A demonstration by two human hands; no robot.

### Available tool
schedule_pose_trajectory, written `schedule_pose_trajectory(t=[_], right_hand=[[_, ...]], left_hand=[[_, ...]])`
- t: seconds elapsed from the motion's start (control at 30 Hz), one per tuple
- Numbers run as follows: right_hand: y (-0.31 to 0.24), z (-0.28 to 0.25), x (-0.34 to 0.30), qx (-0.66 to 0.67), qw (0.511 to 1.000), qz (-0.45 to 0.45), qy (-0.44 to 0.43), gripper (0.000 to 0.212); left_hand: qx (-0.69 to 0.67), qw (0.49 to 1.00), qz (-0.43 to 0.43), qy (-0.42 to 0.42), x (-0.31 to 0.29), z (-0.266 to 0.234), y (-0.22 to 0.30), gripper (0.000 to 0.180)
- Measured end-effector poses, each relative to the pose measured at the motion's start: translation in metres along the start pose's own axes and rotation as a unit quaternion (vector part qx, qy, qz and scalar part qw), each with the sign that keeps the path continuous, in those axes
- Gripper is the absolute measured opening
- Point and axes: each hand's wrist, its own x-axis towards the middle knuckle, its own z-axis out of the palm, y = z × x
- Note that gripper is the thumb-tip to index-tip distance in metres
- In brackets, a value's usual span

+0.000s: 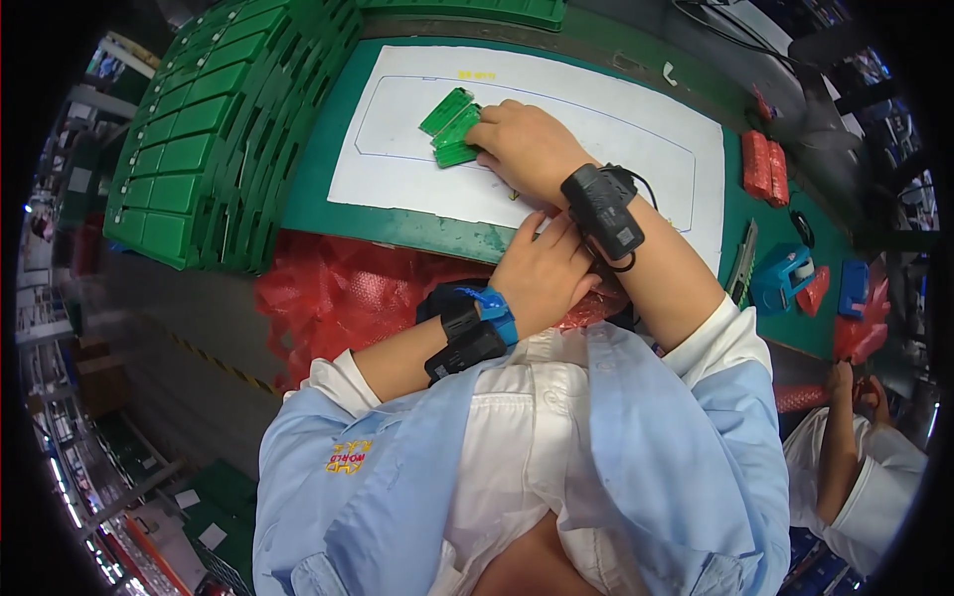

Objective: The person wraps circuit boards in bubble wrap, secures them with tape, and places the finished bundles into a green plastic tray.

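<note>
On the white sheet [616,129], right hand [527,144] grasping green plastic pieces [452,127]; left hand [542,273] released at worktop [397,223] edge, near red bags [338,298].

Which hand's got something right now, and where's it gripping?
Right hand grips the green cards at their near ends. Left hand holds nothing visible.
</note>
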Motion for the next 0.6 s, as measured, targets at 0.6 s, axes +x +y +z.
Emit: schedule_pose_trajectory(t=[0.6], right_hand=[[-0.004,-0.039,-0.152,-0.034,0.985,0.093,0.140,0.021]], left_hand=[[-0.007,1.000,-0.005,0.014,0.001,-0.002,-0.001,0.054]])
